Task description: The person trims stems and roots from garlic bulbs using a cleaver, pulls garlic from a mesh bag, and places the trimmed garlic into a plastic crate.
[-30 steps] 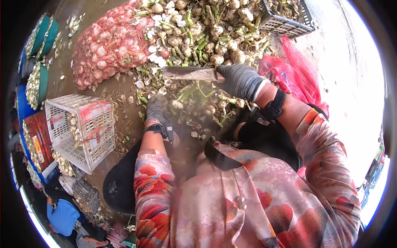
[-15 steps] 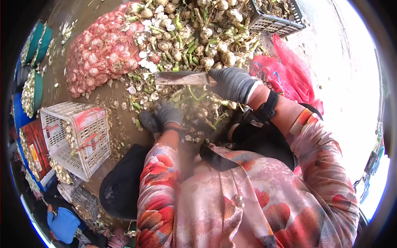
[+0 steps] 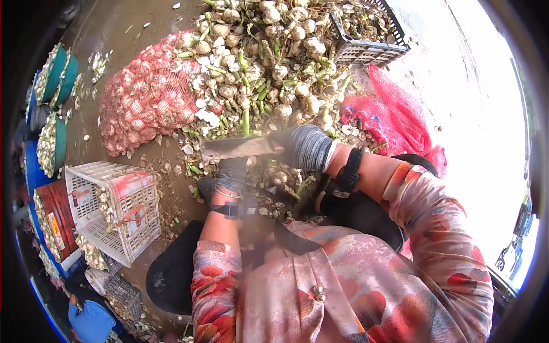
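Our right hand (image 3: 309, 147) is clamped on the handle of the knife (image 3: 234, 150). Long axis: nearly crosswise to us, blade end pointing left. Position: over the near edge of the garlic pile (image 3: 286, 71), above our left hand (image 3: 231, 174). The blade partly hides that hand; we cannot tell its finger state. The red net bag (image 3: 148, 97) lies beside the pile's left edge, the pink net (image 3: 397, 117) right.
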The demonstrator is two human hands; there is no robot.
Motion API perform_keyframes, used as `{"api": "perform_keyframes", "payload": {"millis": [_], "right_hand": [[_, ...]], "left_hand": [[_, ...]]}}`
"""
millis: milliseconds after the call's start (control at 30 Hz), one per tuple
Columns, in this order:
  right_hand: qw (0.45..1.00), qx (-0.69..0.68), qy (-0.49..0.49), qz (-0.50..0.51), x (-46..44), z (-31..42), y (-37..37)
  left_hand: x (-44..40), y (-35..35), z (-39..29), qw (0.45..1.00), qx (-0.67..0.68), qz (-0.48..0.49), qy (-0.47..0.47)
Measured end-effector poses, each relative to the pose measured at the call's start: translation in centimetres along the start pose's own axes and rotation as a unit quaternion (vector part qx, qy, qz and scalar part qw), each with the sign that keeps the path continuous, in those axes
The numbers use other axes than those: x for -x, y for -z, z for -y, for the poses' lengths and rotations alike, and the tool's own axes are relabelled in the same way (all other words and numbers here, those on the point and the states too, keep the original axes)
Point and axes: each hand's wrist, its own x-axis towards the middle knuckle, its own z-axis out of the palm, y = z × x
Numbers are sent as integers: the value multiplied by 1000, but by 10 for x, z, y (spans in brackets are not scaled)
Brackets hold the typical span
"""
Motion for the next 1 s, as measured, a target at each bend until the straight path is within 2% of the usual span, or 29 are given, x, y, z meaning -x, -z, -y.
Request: {"api": "perform_keyframes", "payload": {"millis": [33,67,100,167,233,267,300,333,367,400,433,467,533,600,633,667,733,767,800,833,867,933,1000], "right_hand": [[1000,-3,-15,-10,0,-4,3],[999,-7,-29,-19,-1,-7,5],[996,17,-68,51,-4,-30,4],[998,5,-45,38,-9,-52,2],[981,-160,-102,-46,9,-34,23],[958,-243,-124,-85,6,-14,27],[935,-331,-61,-112,1,-5,20],[943,-315,-51,-93,-7,-1,18],[956,-274,-68,-75,-3,11,28],[969,-228,-79,-58,0,21,43],[955,-284,-60,-52,-5,13,35],[956,-282,-54,-53,-6,6,32],[897,-429,-105,-20,-7,-1,21],[821,-552,-146,7,-8,2,10],[808,-572,-139,6,0,10,6],[816,-556,-155,5,5,18,9],[824,-541,-170,3,5,15,5],[944,-283,10,-169,-4,-5,-10],[930,13,187,-317,-9,-15,-20],[948,-254,-14,-193,13,9,10],[947,-256,-13,-193,26,21,30],[986,-17,79,-144,45,32,54],[991,20,77,-108,48,39,54]], "left_hand": [[2,5,-21,988,142,11,56],[5,12,-43,968,219,14,118],[9,19,-66,939,293,8,181],[16,25,-74,960,245,0,136],[14,26,-85,982,179,-1,63],[13,26,-99,981,184,-2,67],[10,27,-116,974,194,36,112],[7,29,-132,964,201,76,156],[5,32,-143,982,148,64,101],[7,31,-149,982,146,67,100],[10,31,-154,959,267,13,98],[13,34,-157,918,383,-43,92],[15,42,-159,920,383,-44,72],[12,39,-154,951,299,-56,49],[11,37,-158,968,235,-70,49],[10,34,-161,980,171,-85,51],[8,27,-164,892,424,-129,86],[7,36,-164,913,395,-76,68],[5,41,-170,914,394,-75,68],[3,46,-176,935,347,-49,46],[3,47,-171,945,322,-36,36],[7,40,-138,968,248,-41,16],[16,28,-96,980,191,-57,6]]}}
